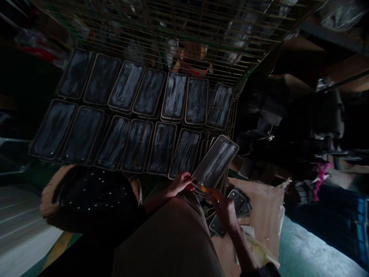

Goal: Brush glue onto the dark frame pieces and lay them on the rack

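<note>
A dark rectangular panel (215, 161) with rounded corners and whitish streaks along its middle lies tilted on top of a stack. My left hand (182, 182) is at its lower left corner, the fingers closed on the edge. In my right hand (223, 206) is a tool with a yellow-orange handle (204, 189), apparently a brush, its tip at the panel's lower end. Shadow hides the exact tip. Several similar streaked panels (160, 148) lie in two rows on stacks to the left, and the far row includes another streaked panel (174, 95).
A wire cage (250, 73) rises behind the panels. Plainer dark panels (236, 199) lie on a cardboard sheet (263, 207) at right. A round box (54, 181) holding black pieces with shiny dots stands at left. Dark bags (268, 107) and a blue crate (340, 219) are farther right.
</note>
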`<state>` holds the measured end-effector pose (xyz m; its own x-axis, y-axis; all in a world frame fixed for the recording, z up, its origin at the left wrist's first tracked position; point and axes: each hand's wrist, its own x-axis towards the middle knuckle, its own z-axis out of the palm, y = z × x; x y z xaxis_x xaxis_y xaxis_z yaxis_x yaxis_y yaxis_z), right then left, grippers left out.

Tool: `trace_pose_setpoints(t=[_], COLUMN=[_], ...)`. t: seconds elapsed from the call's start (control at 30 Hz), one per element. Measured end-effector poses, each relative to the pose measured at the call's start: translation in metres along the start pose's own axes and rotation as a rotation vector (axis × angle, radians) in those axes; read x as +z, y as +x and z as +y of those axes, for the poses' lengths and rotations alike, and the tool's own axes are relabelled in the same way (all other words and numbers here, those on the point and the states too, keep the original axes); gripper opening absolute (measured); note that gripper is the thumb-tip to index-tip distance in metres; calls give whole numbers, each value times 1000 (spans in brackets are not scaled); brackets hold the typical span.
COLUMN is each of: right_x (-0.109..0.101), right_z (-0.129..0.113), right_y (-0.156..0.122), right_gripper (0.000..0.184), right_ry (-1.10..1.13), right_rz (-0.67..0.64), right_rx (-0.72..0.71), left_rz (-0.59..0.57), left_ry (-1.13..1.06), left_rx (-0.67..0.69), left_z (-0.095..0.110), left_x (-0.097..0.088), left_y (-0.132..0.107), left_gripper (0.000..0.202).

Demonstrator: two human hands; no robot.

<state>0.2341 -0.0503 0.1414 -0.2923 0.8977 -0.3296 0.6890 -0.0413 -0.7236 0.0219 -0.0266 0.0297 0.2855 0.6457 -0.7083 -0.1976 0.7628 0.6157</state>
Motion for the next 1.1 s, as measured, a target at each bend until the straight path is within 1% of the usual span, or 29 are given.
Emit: trace_pose_setpoints(t=[0.1,0.13,0.2,0.3,0.37,0.43,0.53,0.6,0.67,0.77,0.83,0.9,0.97,1.0,1.1], right_x=[-21,-29,-45,-68,-78,-81,-71,-57,-39,-11,6,19,28,30,26], right_z=[18,24,34,40,39,38,36,35,31,18,7,-3,-9,-9,-1], right_y=[38,53,80,112,126,135,140,133,116,77,49,25,6,-2,-11], right_gripper=[27,28,30,33,34,36,38,38,36,31,29,28,26,26,23], right_ry=[169,186,176,51,-84,-235,-411,-458,-483,-464,-408,-328,-221,-153,89], right_rz=[-8,18,127,344,447,487,473,451,391,240,152,99,76,68,52], right_rx=[52,44,10,-33,-51,-81,-121,-124,-137,-177,-204,-215,-180,-139,9], left_rz=[-16,-26,-33,-18,-6,-5,-10,-8,-11,-11,-4,-1,-1,3,13], left_ry=[-2,-4,-8,7,14,6,-5,-6,-16,-41,-46,-22,21,38,55], left_rx=[-6,-5,4,11,11,9,4,11,22,15,12,17,28,30,26], left_z=[5,6,7,5,5,6,10,12,12,9,8,7,7,7,5], left_x=[0,0,0,-1,0,0,1,1,0,0,-1,-1,-2,-2,-1], left_y=[-4,-5,-6,-6,-7,-8,-10,-11,-11,-10,-9,-10,-11,-12,-11], left_gripper=[30,30,29,28,29,30,31,30,30,31,31,28,24,22,18])
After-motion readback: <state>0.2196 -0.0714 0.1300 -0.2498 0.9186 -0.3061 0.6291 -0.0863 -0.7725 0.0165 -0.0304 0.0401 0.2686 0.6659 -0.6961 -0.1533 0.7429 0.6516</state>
